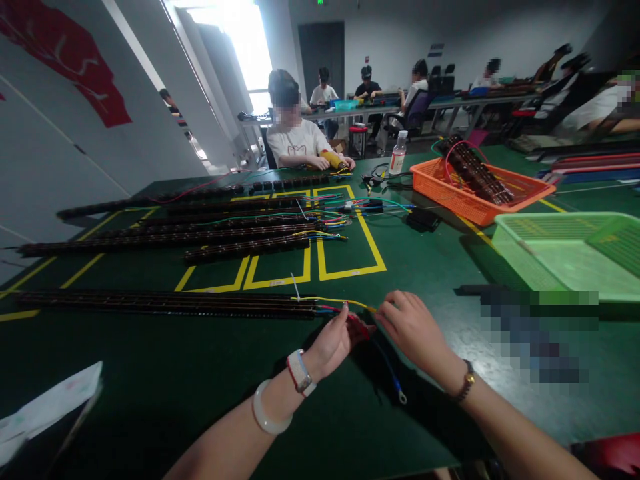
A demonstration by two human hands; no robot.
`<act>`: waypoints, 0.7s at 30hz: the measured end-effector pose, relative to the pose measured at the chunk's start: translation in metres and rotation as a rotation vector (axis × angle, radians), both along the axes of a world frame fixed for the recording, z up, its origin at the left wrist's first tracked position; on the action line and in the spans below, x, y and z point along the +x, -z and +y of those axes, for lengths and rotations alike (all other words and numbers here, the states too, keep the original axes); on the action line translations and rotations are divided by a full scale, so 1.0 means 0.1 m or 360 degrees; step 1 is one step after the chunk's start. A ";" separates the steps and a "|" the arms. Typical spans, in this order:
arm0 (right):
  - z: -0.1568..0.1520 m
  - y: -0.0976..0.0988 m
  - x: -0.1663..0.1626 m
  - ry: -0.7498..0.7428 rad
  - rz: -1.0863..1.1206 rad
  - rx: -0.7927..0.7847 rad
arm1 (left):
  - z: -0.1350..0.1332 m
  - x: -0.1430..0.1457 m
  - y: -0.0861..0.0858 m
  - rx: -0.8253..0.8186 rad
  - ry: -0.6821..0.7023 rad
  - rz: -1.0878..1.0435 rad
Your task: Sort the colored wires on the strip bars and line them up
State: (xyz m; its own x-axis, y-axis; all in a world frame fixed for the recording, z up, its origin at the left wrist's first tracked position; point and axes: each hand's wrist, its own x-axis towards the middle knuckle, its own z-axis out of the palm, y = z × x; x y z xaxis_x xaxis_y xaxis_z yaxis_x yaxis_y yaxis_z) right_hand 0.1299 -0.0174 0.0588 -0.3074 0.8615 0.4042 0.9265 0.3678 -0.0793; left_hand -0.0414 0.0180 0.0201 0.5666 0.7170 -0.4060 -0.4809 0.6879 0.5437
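Observation:
A long dark strip (pixel 165 303) lies across the green table in front of me, with coloured wires (pixel 333 303) coming out of its right end. My left hand (pixel 333 343) is closed in a pinch on the red wire end by that bundle. My right hand (pixel 413 330) is closed too, its fingertips pinching the yellow wire (pixel 357 304) just right of the left hand. A blue wire with a ring terminal (pixel 395 383) trails down between my wrists onto the table.
Several more dark strips (pixel 200 230) lie on the yellow-marked area. An orange basket (pixel 480 190) with strips and a green basket (pixel 565 250) stand at the right. A plastic bottle (pixel 398 153) stands farther back. A person sits across the table; others work behind. Papers (pixel 45 410) lie at the lower left.

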 end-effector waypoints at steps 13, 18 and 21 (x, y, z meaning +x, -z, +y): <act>0.86 0.14 0.29 -0.0278 -0.0647 0.0200 | 0.01 -0.01 0.10 0.0073 0.0040 0.0019; 1.11 0.25 0.38 -0.0468 -0.0667 0.0267 | 0.02 -0.02 0.09 0.0010 0.0034 -0.0003; 1.19 0.32 0.36 -0.0456 -0.0588 0.0202 | 0.02 -0.01 0.11 0.0003 0.0022 0.0009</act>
